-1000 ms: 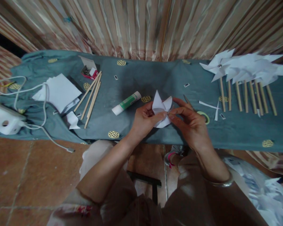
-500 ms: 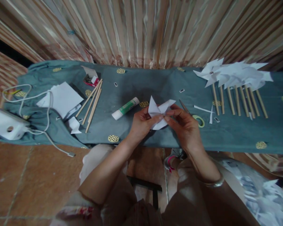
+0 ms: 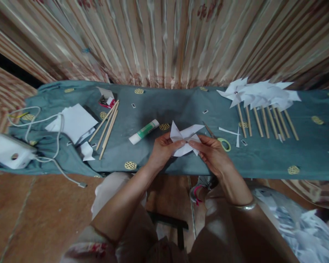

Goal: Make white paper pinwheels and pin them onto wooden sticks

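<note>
A white paper pinwheel (image 3: 192, 130) with pointed blades is held between both hands over the near side of the table. My left hand (image 3: 162, 149) grips its left side, thumb pressed near the centre. My right hand (image 3: 212, 151) is closed on the right side, its thumb also by the middle. Both sets of fingertips are partly hidden behind the paper. A green and white glue stick (image 3: 144, 131) lies left of my left hand. Just right of my right hand are scissors (image 3: 224, 144) with a pale green handle, and thin paper strips (image 3: 237, 137).
Finished pinwheels (image 3: 263, 94) on wooden sticks lie in a row at the right. Leftward are loose sticks (image 3: 109, 129), a small red box (image 3: 107, 99), white paper sheets (image 3: 76, 122) and a white device (image 3: 9, 151) with a cable. A curtain (image 3: 164, 44) hangs behind the cloth-covered table.
My right hand has shifted its hold, its fingers now further behind the paper and its thumb flatter near the centre. The view has turned slightly right and upward.
</note>
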`<state>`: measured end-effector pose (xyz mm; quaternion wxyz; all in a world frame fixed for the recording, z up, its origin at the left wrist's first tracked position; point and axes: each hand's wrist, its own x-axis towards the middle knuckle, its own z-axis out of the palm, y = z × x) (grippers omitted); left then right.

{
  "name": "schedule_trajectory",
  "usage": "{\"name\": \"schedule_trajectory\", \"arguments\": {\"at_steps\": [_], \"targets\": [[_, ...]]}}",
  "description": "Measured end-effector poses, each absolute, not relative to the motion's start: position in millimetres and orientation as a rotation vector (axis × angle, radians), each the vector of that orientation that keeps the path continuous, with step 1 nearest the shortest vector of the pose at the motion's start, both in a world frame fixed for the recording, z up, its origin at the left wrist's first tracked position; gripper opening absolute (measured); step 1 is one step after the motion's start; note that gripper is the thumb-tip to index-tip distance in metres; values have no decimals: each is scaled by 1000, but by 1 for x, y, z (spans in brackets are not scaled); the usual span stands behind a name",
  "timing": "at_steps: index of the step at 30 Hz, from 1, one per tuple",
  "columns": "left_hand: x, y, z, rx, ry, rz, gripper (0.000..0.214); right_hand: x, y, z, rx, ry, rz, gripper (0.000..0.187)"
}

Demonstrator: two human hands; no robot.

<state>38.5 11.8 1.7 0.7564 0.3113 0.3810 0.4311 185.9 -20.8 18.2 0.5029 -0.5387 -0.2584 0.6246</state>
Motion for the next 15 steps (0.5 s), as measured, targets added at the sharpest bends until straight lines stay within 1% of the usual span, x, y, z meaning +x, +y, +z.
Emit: {"name": "schedule_trajectory", "arguments": {"at_steps": [7,15], "targets": [[39,12,0,684,841,962,39,185,-20,11,-1280,-665,1486,28],[38,13,-6,731,899,969,41,182,-19,8,-1258,-706,1460,25]]}}
